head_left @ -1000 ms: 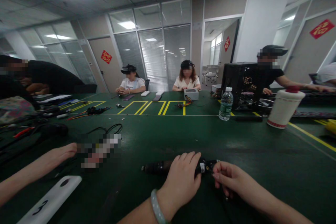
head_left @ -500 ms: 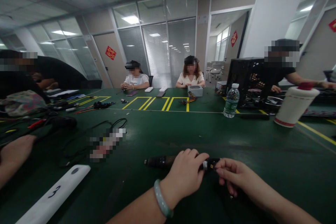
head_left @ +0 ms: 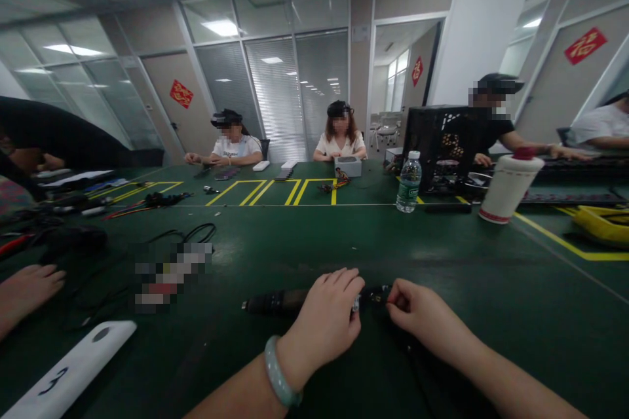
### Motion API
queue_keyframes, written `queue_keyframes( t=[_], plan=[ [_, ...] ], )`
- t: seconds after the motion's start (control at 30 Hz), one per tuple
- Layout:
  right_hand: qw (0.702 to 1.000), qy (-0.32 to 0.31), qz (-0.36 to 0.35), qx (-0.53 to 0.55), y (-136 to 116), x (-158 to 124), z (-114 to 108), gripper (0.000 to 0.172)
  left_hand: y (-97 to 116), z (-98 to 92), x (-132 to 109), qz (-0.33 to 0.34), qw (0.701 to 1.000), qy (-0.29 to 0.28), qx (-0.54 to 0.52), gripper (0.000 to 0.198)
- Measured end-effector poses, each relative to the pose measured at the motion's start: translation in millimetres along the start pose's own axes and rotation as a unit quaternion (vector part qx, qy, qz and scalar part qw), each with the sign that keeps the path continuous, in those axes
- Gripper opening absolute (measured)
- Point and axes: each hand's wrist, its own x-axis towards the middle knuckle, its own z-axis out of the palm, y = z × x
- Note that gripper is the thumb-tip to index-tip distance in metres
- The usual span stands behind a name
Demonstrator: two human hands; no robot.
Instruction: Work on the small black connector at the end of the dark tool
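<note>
A black, tapered tool that looks like an electric screwdriver (head_left: 278,302) lies across the green table in front of me, its small metal tip toward the left. My left hand (head_left: 331,304), with a pale bangle on the wrist, is wrapped over its body from above. At the right, the tool's rear section (head_left: 376,294) shows small parts that look like its insides. My right hand (head_left: 417,314) pinches closed against that end; what lies between the fingertips is hidden. A dark cable (head_left: 411,348) trails below the right hand, blurred against the table.
Left of me are a white bar marked 3 (head_left: 69,373), another person's hand (head_left: 32,291), and black cables (head_left: 199,232). Farther right stand a water bottle (head_left: 409,183), a white tumbler (head_left: 510,186), a black computer case (head_left: 437,147) and a yellow container (head_left: 602,226). People sit opposite.
The view has turned right, shifting everything left and bringing the yellow container in. My left hand stays on the tool. My right fingers have closed in more tightly at its rear end.
</note>
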Motion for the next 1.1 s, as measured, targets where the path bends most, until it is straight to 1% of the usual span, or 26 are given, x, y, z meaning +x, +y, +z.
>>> queue_keyframes(
  t=[0.07, 0.17, 0.23, 0.4, 0.7, 0.87, 0.97, 1.1],
  plan=[
    [1.0, 0.005, 0.003, -0.018, -0.5, 0.2, 2.6, 0.005, 1.7, 4.9, 2.7, 0.003, 1.0, 0.002, -0.011, 0.045],
    [0.999, 0.008, 0.013, -0.032, -1.4, 0.3, 4.8, 0.005, 1.7, 9.1, 4.8, -0.004, 1.0, -0.011, -0.016, 0.032],
    [0.999, 0.01, 0.01, -0.034, -2.1, 0.1, 5.5, 0.006, 1.1, 8.3, 4.0, -0.002, 1.0, -0.014, -0.012, 0.026],
    [0.999, -0.028, -0.006, 0.028, -3.5, -0.4, 7.5, 0.007, 0.4, 2.8, -1.0, -0.007, 1.0, -0.023, 0.01, 0.02],
    [0.997, -0.048, -0.005, 0.059, -3.2, 0.8, 8.2, 0.008, -2.2, 2.7, -0.4, -0.007, 0.999, -0.028, 0.015, 0.017],
    [0.997, -0.052, -0.026, 0.05, -5.4, -1.7, 11.2, 0.006, 1.1, 3.5, -2.1, -0.015, 0.998, -0.04, 0.036, 0.016],
    [0.998, -0.045, -0.039, 0.037, -9.1, -4.3, 13.6, 0.006, 2.1, 4.4, -4.2, -0.026, 0.998, -0.034, 0.04, 0.017],
    [0.998, -0.038, -0.037, 0.03, -10.9, -5.0, 16.3, 0.006, 0.7, 4.4, -3.6, -0.011, 1.0, -0.019, 0.005, 0.016]
  ],
)
